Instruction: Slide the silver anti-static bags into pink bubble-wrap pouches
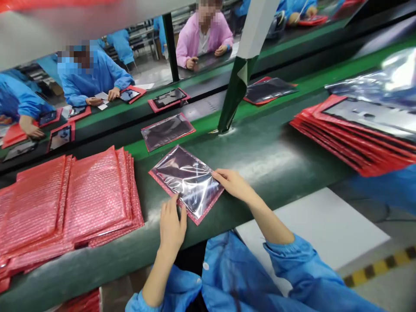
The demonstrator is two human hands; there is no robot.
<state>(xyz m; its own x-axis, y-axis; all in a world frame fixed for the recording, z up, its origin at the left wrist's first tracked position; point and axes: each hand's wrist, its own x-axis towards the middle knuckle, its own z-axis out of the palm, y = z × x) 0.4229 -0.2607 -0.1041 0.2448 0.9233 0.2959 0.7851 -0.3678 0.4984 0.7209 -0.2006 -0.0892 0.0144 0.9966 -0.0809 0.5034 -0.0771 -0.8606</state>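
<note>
In front of me lies a dark flat screen panel [190,173] under shiny clear film, on a pink bubble-wrap pouch [169,189], turned askew on the green work surface. My right hand [234,185] grips the right-hand edge, thumb and fingers closed there. My left hand [172,221] rests at the near left edge, fingertips touching it and thumb apart from the fingers. Whether the right fingers pinch just the film or the panel too is hidden.
Red bubble-wrap pouches [97,190] are piled at the left. A stack of pouches with panels [360,134] stands at the right. Beyond are a post [238,82], another panel [168,131] on the belt, and co-workers across the line. A white board [320,225] sits below right.
</note>
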